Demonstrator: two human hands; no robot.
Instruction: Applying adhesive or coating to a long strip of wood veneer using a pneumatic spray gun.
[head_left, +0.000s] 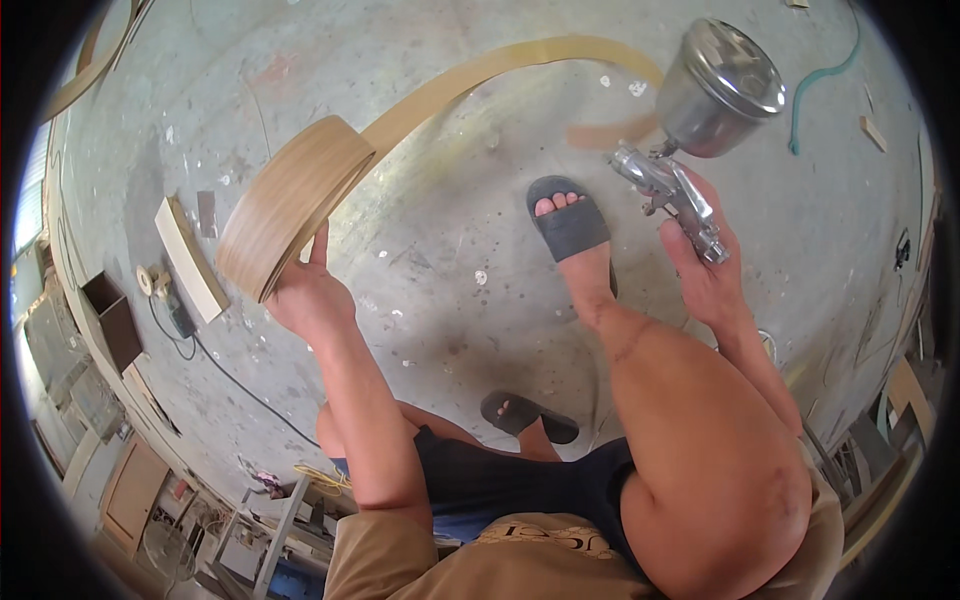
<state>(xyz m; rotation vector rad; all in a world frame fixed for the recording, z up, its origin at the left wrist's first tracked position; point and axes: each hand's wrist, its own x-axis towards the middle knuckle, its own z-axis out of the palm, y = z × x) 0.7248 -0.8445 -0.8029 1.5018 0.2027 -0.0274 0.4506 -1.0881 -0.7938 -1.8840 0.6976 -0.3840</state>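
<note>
My left hand [315, 302] grips a roll of wood-grain edge banding [292, 205] from below; most of its fingers are hidden behind the coil. From the roll, a loose strip of the banding [480, 68] arcs away to the right and passes out of sight behind the cup of a spray gun. That silver spray gun [668, 185] is in my right hand [708, 285], whose fingers are partly hidden around its handle. On top of the gun sits a round metal cup [712, 95] with a lid. The gun's nozzle points left, toward a blurred brown strip end [610, 132].
Paint spots mark the grey concrete floor [420, 240]. A pale board [190, 258] and a corded power tool [178, 312] lie at left, near a dark box [108, 322]. A green hose [808, 92] curves at far right. My sandalled foot [570, 220] stands between my hands.
</note>
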